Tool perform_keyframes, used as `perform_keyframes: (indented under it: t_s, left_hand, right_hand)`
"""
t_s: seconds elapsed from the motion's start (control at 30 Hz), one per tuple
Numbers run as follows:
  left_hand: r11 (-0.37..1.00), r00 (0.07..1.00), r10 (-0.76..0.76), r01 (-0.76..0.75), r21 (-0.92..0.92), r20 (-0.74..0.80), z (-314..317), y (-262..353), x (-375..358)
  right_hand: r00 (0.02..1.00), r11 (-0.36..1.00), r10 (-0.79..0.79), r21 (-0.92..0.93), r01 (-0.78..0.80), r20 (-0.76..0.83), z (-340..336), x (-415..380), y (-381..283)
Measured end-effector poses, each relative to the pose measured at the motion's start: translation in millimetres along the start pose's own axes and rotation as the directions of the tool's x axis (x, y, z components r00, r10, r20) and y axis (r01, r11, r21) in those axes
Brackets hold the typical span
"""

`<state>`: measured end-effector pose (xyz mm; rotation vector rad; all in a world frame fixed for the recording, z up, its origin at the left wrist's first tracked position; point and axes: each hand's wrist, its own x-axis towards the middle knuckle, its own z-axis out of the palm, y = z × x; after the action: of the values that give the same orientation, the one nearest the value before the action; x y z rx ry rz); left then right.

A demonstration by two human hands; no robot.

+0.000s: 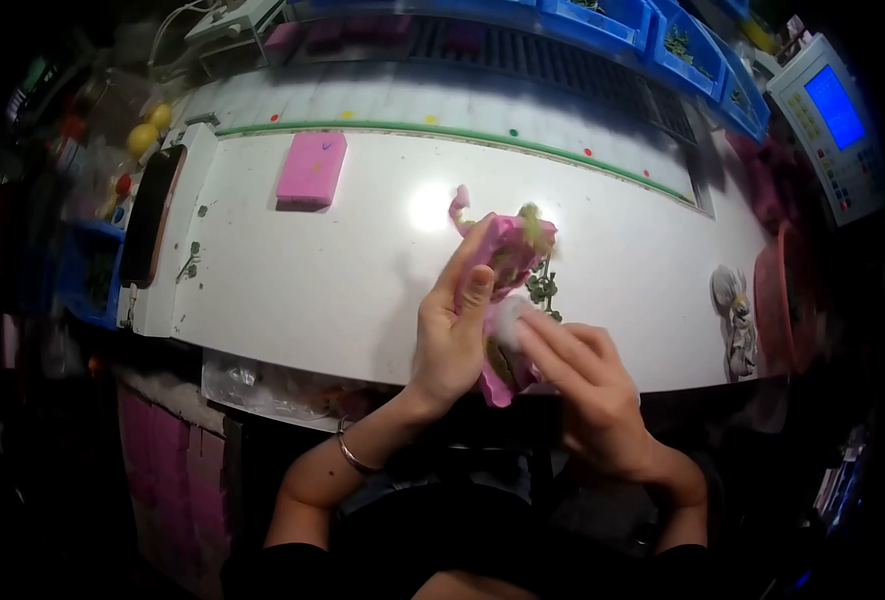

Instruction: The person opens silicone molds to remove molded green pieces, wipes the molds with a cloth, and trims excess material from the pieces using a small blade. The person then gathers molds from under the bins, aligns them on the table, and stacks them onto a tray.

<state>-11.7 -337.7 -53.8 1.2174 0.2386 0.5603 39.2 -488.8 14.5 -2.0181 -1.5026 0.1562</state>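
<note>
My left hand [450, 335] grips an irregular pink piece [503, 385], possibly a soft mould, with yellowish-green parts in its hollows. The piece is held tilted over the table's front edge, and a curled pink strip [459, 203] sticks out past its far end. My right hand [593, 395] pinches a small white wad [509, 322], blurred by motion, against the pink piece; its material is not clear. Beside the piece, small dark-green branching bits [544, 287] show over the white tabletop [363, 270].
A pink block [313, 168] stands at the table's far left. Near the left edge lies a dark phone-like slab [154, 215]. Blue bins [688, 45] line the back. On the right are a device with a blue screen [835, 105], a red basin [785, 298] and a bundled white cable [738, 320].
</note>
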Motion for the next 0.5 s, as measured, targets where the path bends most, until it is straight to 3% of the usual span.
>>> perform_keyframes:
  t_s: [0.03,0.1,0.13,0.2,0.3,0.37,0.43,0.5]
  left_hand:
    - [0.997,0.999,0.037,-0.037,0.062,-0.007,3,2,-1]
    - [0.99,0.997,0.08,-0.079,0.12,-0.006,7,4,-2]
    - [0.993,0.999,0.048,-0.047,0.11,-0.007,6,5,-2]
    - [0.995,1.0,0.021,-0.02,0.1,-0.01,1,8,-2]
    - [0.989,0.99,-0.134,0.131,-0.064,-0.047,-5,12,-1]
    - [0.99,0.992,-0.113,0.107,-0.096,-0.06,-5,9,0]
    - [0.972,0.973,-0.22,0.225,-0.068,0.076,-7,12,-3]
    - [0.979,0.977,-0.191,0.197,-0.06,0.098,-3,13,-2]
  right_hand:
    - [1.0,1.0,-0.001,-0.007,0.001,-0.003,1,0,2]
    - [0.975,1.0,0.005,-0.031,0.002,0.22,1,1,2]
    - [0.971,1.0,0.015,-0.027,-0.009,0.24,-1,1,3]
    - [0.972,0.998,0.059,-0.012,-0.058,0.226,-12,-2,3]
    - [0.974,0.99,0.137,-0.011,-0.137,0.179,-28,-9,9]
    - [0.965,0.95,0.25,-0.214,-0.228,0.083,-29,-17,23]
    - [0.964,0.939,0.267,-0.225,-0.259,0.009,-21,-20,44]
    - [0.964,0.915,0.265,-0.306,-0.263,-0.035,-14,-20,60]
